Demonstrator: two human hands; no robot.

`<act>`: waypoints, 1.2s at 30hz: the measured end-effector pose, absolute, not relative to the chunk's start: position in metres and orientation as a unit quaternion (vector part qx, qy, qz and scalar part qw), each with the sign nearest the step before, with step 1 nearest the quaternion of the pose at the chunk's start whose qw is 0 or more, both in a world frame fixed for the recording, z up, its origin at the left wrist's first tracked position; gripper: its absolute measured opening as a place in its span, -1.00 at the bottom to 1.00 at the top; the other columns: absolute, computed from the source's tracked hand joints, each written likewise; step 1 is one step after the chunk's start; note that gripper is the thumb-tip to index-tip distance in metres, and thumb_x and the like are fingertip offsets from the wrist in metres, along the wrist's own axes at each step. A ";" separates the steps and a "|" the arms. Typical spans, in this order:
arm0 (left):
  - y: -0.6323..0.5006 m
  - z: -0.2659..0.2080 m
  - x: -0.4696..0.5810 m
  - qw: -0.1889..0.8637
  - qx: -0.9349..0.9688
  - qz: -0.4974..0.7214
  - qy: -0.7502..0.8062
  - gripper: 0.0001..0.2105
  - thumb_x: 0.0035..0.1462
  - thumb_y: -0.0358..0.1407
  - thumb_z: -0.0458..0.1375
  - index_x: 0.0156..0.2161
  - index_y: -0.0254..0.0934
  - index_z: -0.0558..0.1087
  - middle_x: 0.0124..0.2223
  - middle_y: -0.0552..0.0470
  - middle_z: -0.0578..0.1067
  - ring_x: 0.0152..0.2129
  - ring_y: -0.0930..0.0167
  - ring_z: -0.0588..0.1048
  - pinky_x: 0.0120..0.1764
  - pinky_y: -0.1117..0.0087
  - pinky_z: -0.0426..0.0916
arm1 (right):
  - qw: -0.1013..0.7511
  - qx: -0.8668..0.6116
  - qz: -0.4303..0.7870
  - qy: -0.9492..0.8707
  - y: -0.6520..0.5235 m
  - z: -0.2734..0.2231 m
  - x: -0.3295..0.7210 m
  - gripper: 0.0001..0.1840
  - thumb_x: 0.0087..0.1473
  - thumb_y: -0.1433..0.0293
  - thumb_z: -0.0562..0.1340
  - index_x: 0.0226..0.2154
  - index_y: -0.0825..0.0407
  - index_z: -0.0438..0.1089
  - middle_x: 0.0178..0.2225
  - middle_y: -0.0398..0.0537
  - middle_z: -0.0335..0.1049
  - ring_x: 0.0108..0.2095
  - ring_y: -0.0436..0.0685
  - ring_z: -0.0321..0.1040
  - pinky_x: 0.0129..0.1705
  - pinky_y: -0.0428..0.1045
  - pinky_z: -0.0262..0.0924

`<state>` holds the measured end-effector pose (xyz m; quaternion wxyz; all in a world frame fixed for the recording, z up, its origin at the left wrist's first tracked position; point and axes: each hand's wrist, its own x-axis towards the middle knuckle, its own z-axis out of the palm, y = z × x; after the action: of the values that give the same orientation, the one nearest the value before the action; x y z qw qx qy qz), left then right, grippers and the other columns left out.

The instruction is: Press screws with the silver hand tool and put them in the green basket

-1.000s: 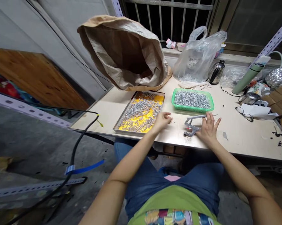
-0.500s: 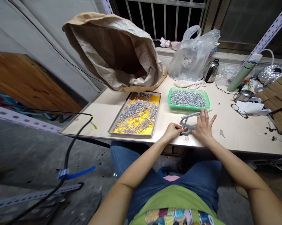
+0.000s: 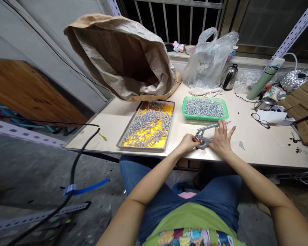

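A grey metal lever tool (image 3: 205, 127) with a spring and a ring-shaped base lies near the table's front edge. My right hand (image 3: 222, 140) is on it, fingertips over the long lever and thumb by the base, little finger spread away. At the tool's left end, my left hand (image 3: 188, 143) is closed in a pinch. A bit of red shows at those fingertips; the piece itself is too small to make out. Behind the tool stands a green plastic basket (image 3: 205, 119) full of small metal screw-like parts (image 3: 204, 107). More such parts (image 3: 150, 124) lie on yellow lining in a shallow tray (image 3: 141, 149).
A large open paper sack (image 3: 123, 58) leans behind the tray. Farther back are a plastic bag (image 3: 202, 65), a steel pot (image 3: 230, 78) and a cloth (image 3: 206, 92). Glasses (image 3: 261, 120), a green bottle (image 3: 263, 82) and cardboard boxes (image 3: 307, 131) are on the right.
The view has shifted slightly. My left fingertips are a little closer in over the tool's left end, and less red shows. My right hand keeps its place on the lever.
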<state>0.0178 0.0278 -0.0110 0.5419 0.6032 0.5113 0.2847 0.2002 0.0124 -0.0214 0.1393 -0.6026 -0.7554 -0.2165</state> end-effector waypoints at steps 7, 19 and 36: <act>0.026 -0.013 0.010 0.581 0.563 0.297 0.507 -0.81 -0.29 -0.31 0.32 -0.65 -0.37 0.41 -0.66 0.12 0.35 -0.63 0.53 0.27 -0.49 0.47 0.10 | 0.111 -0.584 -0.204 -0.778 0.019 -0.012 0.204 -0.61 0.09 0.19 0.10 -0.25 0.18 0.39 -0.15 0.30 0.41 -0.09 0.33 0.25 0.03 0.24 0.07; 0.024 0.003 0.010 0.666 0.445 0.299 0.519 -0.68 -0.24 -0.16 0.36 -0.66 -0.36 0.41 -0.75 0.17 0.23 -0.73 0.60 0.13 -0.60 0.50 0.01 | -0.005 -0.600 -0.101 -0.794 0.030 -0.002 0.189 -0.64 0.09 0.25 0.08 -0.20 0.15 0.39 -0.32 0.18 0.46 -0.27 0.23 0.32 -0.31 0.00 0.08; 0.103 0.043 0.044 0.460 0.538 0.468 0.530 -0.76 -0.14 -0.27 0.33 -0.34 -0.40 0.56 -0.34 -0.09 0.57 -0.32 0.35 0.49 -0.19 0.35 0.34 | 0.167 -0.662 -0.122 -0.720 0.024 -0.028 0.204 -0.29 0.04 -0.08 0.05 -0.17 0.23 0.41 0.05 0.40 0.26 0.10 0.46 0.10 0.20 0.51 -0.23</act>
<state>0.0440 0.1027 0.0426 0.4603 0.5375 0.5295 0.4677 0.2042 0.0239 -0.0283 0.1669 -0.6625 -0.7200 -0.1219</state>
